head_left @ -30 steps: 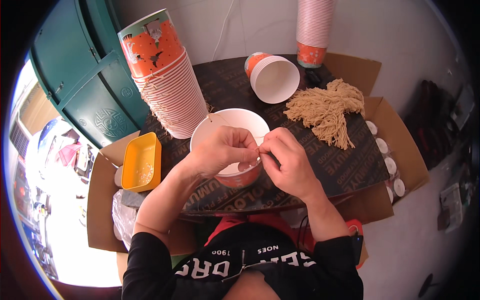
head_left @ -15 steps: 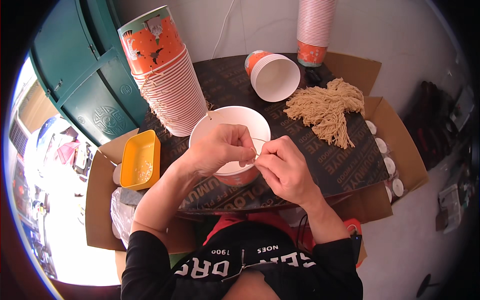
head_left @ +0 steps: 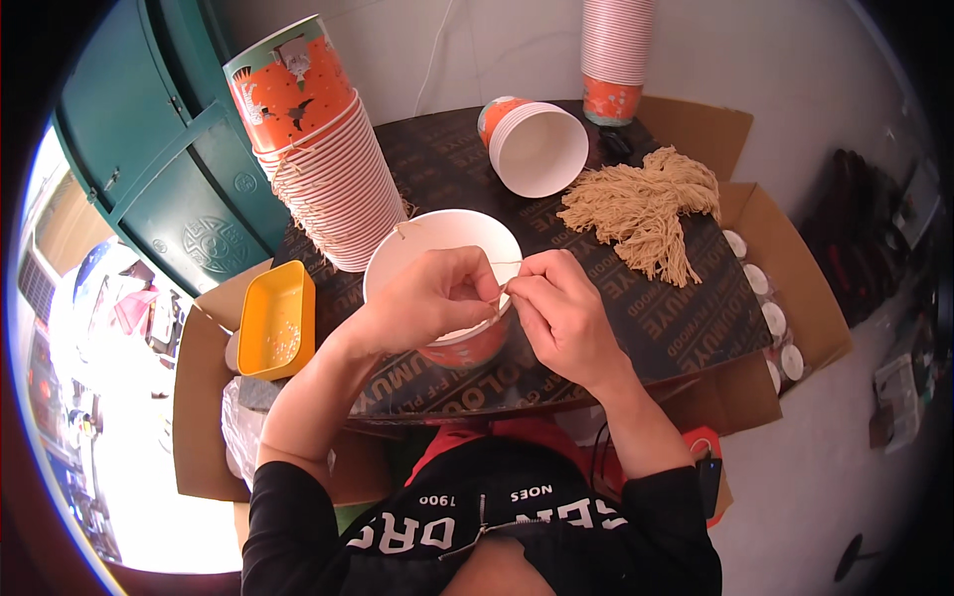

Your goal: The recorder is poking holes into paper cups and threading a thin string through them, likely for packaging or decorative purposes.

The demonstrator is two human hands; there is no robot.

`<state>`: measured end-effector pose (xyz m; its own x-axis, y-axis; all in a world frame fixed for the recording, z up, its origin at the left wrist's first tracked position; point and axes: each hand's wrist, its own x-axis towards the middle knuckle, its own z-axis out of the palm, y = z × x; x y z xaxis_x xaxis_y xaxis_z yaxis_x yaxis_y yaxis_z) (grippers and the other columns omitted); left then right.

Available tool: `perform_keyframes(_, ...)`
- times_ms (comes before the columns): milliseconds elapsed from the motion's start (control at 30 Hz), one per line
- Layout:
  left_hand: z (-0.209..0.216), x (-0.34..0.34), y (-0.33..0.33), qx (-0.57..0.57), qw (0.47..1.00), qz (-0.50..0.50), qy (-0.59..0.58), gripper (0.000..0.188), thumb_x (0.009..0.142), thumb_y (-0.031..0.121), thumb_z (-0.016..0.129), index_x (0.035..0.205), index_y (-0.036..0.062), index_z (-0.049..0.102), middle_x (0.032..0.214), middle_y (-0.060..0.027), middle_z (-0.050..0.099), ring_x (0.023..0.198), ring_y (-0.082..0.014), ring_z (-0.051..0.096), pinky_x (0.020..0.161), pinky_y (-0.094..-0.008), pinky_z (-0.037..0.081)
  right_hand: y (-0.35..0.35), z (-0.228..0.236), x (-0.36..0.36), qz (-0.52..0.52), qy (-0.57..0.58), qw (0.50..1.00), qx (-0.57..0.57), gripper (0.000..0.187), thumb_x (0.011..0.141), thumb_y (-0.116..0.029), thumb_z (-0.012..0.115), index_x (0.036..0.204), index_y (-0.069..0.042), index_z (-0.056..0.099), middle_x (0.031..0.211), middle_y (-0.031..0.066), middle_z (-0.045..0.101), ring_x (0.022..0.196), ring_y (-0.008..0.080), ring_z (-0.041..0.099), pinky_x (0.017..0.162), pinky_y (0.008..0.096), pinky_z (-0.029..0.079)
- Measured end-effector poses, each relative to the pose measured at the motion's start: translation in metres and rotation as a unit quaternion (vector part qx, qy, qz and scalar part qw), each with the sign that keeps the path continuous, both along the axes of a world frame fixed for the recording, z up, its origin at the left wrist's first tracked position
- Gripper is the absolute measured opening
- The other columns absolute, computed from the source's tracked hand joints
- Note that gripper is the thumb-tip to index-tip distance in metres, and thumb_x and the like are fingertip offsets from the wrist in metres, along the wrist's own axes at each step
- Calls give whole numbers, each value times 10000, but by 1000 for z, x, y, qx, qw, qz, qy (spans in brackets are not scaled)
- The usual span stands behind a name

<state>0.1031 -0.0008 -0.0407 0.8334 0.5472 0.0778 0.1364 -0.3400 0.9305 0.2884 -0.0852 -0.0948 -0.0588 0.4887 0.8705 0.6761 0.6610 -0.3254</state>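
Note:
A white-lined paper bucket with an orange outside stands upright at the near middle of the table. Over its right rim my two hands meet, fingertips close together. My left hand pinches a thin beige string between thumb and fingers. From the right, my right hand grips the same string, thumb against forefinger. Part of the string arcs above the fingers; whether it passes through the bucket wall is hidden. Another bit of string shows at the bucket's far rim.
Left of the bucket rises a tall stack of paper buckets with strings at their rims. A yellow tray holds small white bits. Farther back lie tipped-over buckets, another stack and a bundle of beige strings. Cardboard boxes flank the table.
Both hands have shifted slightly left relative to the view, which has itself moved a little. The fingers have changed their hold on the string slightly, staying close together over the bucket.

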Motion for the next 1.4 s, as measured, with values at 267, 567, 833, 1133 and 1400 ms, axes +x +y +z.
perform_keyframes(267, -9, 7, -28, 341, 931, 128, 21, 134, 818, -35, 682, 926, -4, 609, 803, -96, 635, 722, -198, 651, 668, -293, 525, 3, 1, -1, -3, -12, 1000, -4, 131, 770, 91, 667, 886, 36, 639, 905, 122, 578, 837, 294, 589, 702, 376, 488)
perform_keyframes(567, -9, 7, -29, 423, 895, 138, 13, 89, 811, -12, 694, 865, 1, 623, 775, -149, 674, 691, -310, 684, 615, -346, 533, 5, 8, -3, -26, -36, 998, -38, 115, 782, 42, 656, 892, 15, 634, 996, 106, 544, 924, 302, 517, 800, 387, 463)
perform_keyframes(833, -13, 9, -28, 393, 910, 121, -46, 93, 829, 48, 696, 872, 15, 621, 736, -150, 663, 694, -331, 682, 612, -389, 539, 8, 1, 6, 118, 52, 978, -161, 62, 853, 14, 580, 898, 9, 622, 1091, 119, 528, 1044, 293, 463, 951, 380, 388)
perform_keyframes(1133, -9, 6, -27, 331, 934, 129, -26, 78, 846, 62, 703, 857, 15, 642, 738, -146, 670, 672, -301, 685, 605, -355, 533, -2, 5, 7, 131, 92, 972, -175, 55, 840, 8, 624, 891, -13, 627, 1092, 102, 539, 1059, 273, 466, 935, 364, 402)
perform_keyframes(1400, -3, 7, -24, 267, 958, 106, 5, 89, 866, 71, 684, 887, -8, 650, 753, -107, 685, 693, -166, 674, 627, -307, 522, -2, -5, 2, 60, 66, 991, -95, 161, 768, 49, 701, 874, -19, 600, 1044, 102, 558, 994, 292, 498, 865, 375, 427)
